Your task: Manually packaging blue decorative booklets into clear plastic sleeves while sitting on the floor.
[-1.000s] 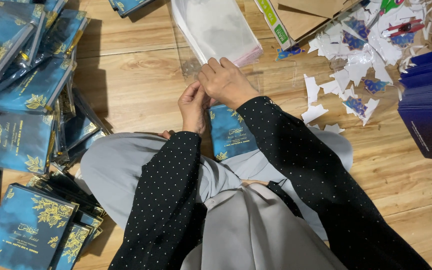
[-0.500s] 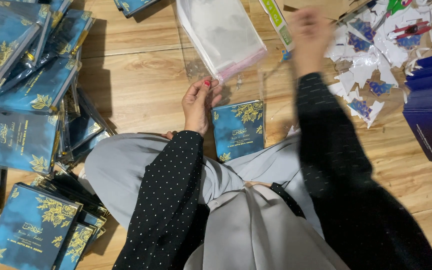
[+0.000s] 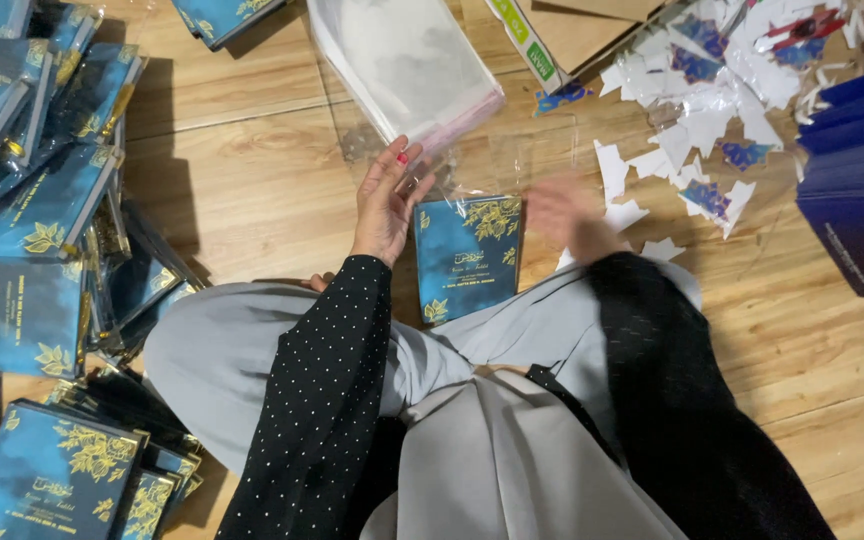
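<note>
A person sits cross-legged on a wooden floor [image 3: 242, 190], in grey trousers and black dotted sleeves. The left hand [image 3: 387, 205] is spread, fingers slightly curled, resting against the left edge of a blue card [image 3: 467, 255] with gold leaf print. The card lies face up on the floor just in front of the knees, inside a clear sleeve [image 3: 492, 165] whose open end reaches past its top edge. The right hand [image 3: 562, 212] is blurred with motion just right of the card; I cannot tell whether it is spread or pinching anything.

Above the left hand lies a stack of clear sleeves [image 3: 407, 65]. White paper scraps [image 3: 692, 120] litter the floor to the upper right, beside a cardboard box [image 3: 562, 30] and a pile of dark blue covers [image 3: 857, 190]. Packed blue cards [image 3: 37, 230] are heaped along the left side.
</note>
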